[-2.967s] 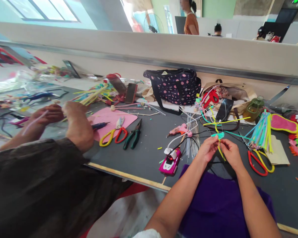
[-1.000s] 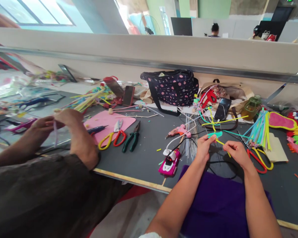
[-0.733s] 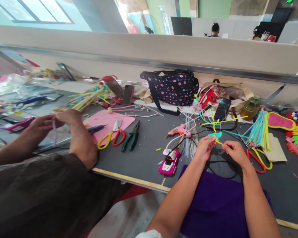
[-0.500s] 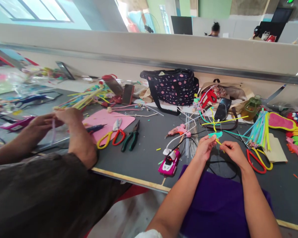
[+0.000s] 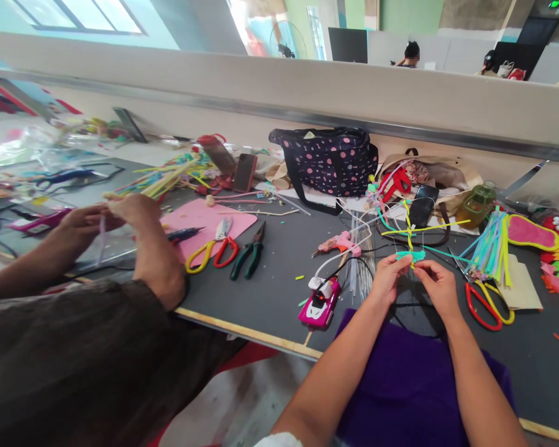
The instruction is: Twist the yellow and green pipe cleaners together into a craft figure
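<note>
My left hand (image 5: 387, 278) is closed, pinching a teal pipe cleaner bundle (image 5: 415, 254) at its left end. Pressed close beside it, my right hand (image 5: 436, 287) grips the lower end of a yellow pipe cleaner (image 5: 409, 233) between thumb and fingers. The yellow stem passes through the teal part and rises twisted, with arms spreading sideways above it. A long teal strand stretches off to the right. Red-and-yellow scissors (image 5: 483, 313) lie right of my right hand, and a pink glue gun (image 5: 340, 243) rests to the left.
A co-worker's hands (image 5: 116, 214) work at the left. A magenta power strip (image 5: 319, 304), pliers (image 5: 249, 251), other scissors (image 5: 214, 248) and a pink sheet (image 5: 200, 217) lie between us. Behind are a dotted bag (image 5: 330, 164), phone (image 5: 423, 206) and bottle (image 5: 479, 202); pipe cleaners (image 5: 487, 245) stand right.
My right hand has moved left, up against my left hand, and its fingers now sit nearer the teal part. The whole view has shifted slightly.
</note>
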`<state>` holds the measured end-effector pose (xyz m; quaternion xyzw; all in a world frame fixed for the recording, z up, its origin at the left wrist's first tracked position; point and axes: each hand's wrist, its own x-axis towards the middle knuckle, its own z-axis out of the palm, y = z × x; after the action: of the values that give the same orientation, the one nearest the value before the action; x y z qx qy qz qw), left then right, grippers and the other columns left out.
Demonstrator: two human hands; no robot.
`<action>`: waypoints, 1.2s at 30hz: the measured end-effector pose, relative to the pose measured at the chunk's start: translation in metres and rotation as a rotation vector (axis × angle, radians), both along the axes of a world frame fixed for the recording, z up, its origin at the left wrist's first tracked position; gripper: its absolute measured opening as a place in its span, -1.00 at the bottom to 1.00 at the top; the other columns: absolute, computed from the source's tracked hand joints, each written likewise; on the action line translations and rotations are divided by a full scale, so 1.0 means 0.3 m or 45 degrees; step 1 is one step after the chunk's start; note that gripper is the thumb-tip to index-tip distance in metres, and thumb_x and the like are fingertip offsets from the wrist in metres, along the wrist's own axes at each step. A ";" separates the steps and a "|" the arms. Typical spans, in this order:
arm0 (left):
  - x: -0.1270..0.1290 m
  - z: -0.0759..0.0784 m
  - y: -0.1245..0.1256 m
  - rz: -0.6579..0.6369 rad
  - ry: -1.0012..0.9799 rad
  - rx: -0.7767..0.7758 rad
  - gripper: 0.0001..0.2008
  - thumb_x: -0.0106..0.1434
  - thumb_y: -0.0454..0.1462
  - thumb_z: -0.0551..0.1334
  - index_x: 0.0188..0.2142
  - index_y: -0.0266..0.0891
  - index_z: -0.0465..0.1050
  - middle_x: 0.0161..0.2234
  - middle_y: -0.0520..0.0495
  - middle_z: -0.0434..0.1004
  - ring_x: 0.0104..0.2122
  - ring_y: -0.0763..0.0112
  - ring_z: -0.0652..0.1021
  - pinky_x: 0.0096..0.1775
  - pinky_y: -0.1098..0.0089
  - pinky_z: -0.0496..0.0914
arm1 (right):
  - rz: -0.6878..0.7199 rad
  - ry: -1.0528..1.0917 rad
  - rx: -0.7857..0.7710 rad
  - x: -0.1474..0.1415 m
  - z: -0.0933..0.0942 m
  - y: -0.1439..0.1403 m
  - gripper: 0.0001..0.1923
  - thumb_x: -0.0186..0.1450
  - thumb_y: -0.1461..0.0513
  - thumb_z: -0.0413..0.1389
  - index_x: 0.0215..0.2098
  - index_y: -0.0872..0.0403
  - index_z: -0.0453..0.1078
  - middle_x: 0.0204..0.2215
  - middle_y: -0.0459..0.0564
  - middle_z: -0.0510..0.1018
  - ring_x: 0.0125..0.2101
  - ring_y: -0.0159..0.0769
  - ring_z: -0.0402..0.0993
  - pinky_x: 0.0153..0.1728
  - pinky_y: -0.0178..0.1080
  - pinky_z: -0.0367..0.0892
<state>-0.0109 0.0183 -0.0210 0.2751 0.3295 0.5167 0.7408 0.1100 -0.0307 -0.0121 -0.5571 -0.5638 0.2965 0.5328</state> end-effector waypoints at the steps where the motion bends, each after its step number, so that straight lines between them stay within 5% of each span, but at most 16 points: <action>1: 0.000 -0.001 0.000 -0.006 0.000 -0.004 -0.77 -0.13 -0.25 0.47 -0.47 -0.33 0.57 -0.53 0.00 0.51 -0.54 0.58 0.38 -0.41 0.49 0.24 | -0.001 -0.019 0.008 -0.001 -0.003 0.001 -0.79 0.21 0.09 0.12 -0.36 0.06 0.47 -0.40 -0.03 0.54 -0.37 -0.29 0.43 -0.29 -0.26 0.32; 6: -0.001 -0.003 0.004 -0.083 -0.046 -0.048 -0.74 -0.15 -0.24 0.49 -0.47 -0.35 0.56 -0.52 -0.01 0.51 -0.53 0.58 0.40 -0.39 0.48 0.24 | -0.002 -0.057 0.026 0.005 -0.012 0.001 -0.81 0.24 0.13 0.08 -0.39 0.06 0.44 -0.45 -0.08 0.47 -0.41 -0.34 0.35 -0.33 -0.30 0.26; 19: -0.005 -0.006 0.003 -0.214 -0.223 -0.157 -0.73 -0.14 -0.26 0.48 -0.44 -0.34 0.53 -0.50 -0.02 0.51 -0.52 0.55 0.43 -0.35 0.47 0.30 | 0.073 0.490 -0.103 -0.042 -0.018 0.007 -0.86 0.17 0.15 0.16 -0.38 0.06 0.36 -0.58 -0.20 0.33 -0.58 -0.45 0.16 -0.54 -0.37 0.11; 29: 0.002 -0.003 0.005 -0.104 -0.201 -0.170 -0.74 -0.15 -0.27 0.49 -0.50 -0.33 0.49 -0.58 0.05 0.43 -0.56 0.60 0.37 -0.41 0.48 0.23 | -0.301 -0.203 0.272 -0.053 -0.019 -0.007 -0.86 0.25 0.15 0.10 -0.41 0.05 0.38 -0.37 -0.03 0.45 -0.26 -0.24 0.38 -0.16 -0.17 0.28; 36: 0.008 0.026 -0.014 0.057 -0.077 0.013 -0.77 -0.13 -0.24 0.48 -0.52 -0.32 0.52 -0.57 0.03 0.45 -0.56 0.58 0.34 -0.42 0.48 0.22 | -0.309 -0.295 0.305 -0.065 -0.007 -0.022 -0.85 0.28 0.19 0.06 -0.35 0.04 0.46 -0.38 -0.04 0.45 -0.36 -0.31 0.41 -0.29 -0.24 0.34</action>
<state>-0.0084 0.0140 -0.0131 0.2556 0.3103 0.5429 0.7373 0.0903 -0.0375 -0.0143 -0.5839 -0.5814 0.0948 0.5587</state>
